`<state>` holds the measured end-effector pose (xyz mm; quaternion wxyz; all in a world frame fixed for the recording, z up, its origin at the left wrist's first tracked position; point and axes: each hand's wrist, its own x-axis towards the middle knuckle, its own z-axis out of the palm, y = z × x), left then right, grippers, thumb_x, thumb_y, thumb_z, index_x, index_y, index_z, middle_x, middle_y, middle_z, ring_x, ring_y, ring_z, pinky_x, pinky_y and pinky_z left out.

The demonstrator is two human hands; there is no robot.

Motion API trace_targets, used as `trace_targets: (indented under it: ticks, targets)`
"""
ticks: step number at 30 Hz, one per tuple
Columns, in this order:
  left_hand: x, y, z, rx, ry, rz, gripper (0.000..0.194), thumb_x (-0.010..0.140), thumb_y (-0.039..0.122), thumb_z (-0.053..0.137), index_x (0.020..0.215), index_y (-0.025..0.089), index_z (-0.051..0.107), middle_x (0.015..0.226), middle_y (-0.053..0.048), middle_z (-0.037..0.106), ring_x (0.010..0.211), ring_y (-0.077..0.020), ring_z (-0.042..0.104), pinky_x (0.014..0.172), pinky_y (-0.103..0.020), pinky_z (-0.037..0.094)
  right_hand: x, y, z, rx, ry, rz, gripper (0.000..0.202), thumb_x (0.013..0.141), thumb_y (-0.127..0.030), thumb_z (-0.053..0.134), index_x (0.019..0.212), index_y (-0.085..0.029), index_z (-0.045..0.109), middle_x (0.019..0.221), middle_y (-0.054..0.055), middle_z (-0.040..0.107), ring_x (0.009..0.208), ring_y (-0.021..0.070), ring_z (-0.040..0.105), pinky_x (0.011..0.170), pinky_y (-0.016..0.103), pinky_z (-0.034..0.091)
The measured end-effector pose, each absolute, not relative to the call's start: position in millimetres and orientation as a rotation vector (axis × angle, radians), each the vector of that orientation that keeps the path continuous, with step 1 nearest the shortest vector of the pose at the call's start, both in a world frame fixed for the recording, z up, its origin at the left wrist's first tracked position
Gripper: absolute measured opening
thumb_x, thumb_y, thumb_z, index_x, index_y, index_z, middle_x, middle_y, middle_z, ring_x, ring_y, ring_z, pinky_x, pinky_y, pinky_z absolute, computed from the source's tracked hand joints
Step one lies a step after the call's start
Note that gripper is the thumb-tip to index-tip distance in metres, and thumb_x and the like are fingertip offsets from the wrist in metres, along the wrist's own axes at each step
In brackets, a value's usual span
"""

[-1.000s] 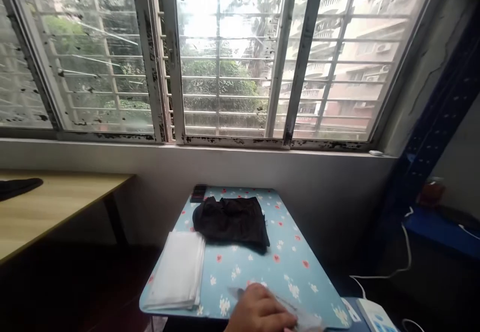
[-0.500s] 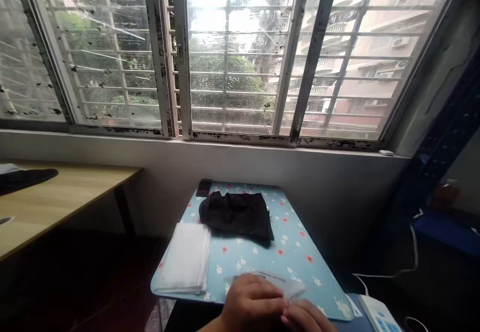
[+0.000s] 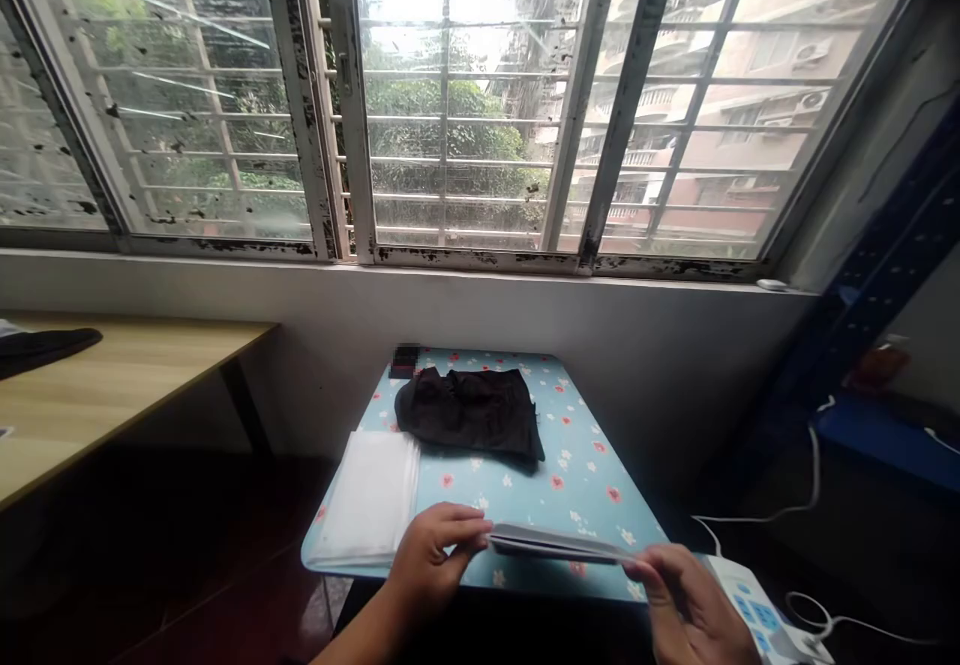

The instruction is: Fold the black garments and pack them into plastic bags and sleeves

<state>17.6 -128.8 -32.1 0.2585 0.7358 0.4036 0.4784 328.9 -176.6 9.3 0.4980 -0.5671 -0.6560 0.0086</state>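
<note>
A thin, flat, pale grey packet [image 3: 562, 543] with a dark underside spans the gap between my two hands, seen nearly edge-on above the near edge of the small table. My left hand [image 3: 439, 550] pinches its left end between thumb and fingers. At its right end, my right hand [image 3: 686, 595] grips the corner the same way. Beyond the packet lies a folded black cloth garment [image 3: 472, 415]. To the left of my hands rests a stack of white, filmy plastic bags [image 3: 367, 500].
The small table [image 3: 592, 495] has a light blue flowered top. A small dark item [image 3: 405, 360], blurred out, sits at its far left corner. On the right are a white power strip [image 3: 757, 610] and cables. A wooden table [image 3: 165, 355] stands left, below the barred window.
My hands were close together over a translucent sheet low on the table. Now they are apart, with the flat packet raised and stretched between them. The view has tipped slightly downward.
</note>
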Motion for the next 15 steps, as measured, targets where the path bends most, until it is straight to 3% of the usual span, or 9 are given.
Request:
trace_targets:
  ticks: [11,15]
  targets:
    - [10.5,-137.2,-10.1,2.045,1.152,1.332,0.020,0.096,0.026,0.067,0.111,0.028,0.080,0.102,-0.005,0.081,0.093,-0.0222,0.077,0.086,-0.032,0.062,332.0,-167.7,6.0,-1.424,-1.644,0.120,0.029,0.097,-0.049,0.054,0.083,-0.025,0.063,0.081,0.001,0.067,0.074,0.0198,0.066,0.065,0.026,0.054]
    - [13.0,-141.8,-7.7,2.126,1.130,1.349,0.021,0.095,0.023,0.066,0.112,0.028,0.079,0.100,-0.005,0.081,0.090,-0.0216,0.076,0.082,-0.032,0.061,333.2,-170.3,11.6,-1.355,-1.805,-0.032,0.023,0.094,-0.046,0.060,0.086,-0.026,0.069,0.097,0.006,0.071,0.089,0.0238,0.070,0.075,0.030,0.058]
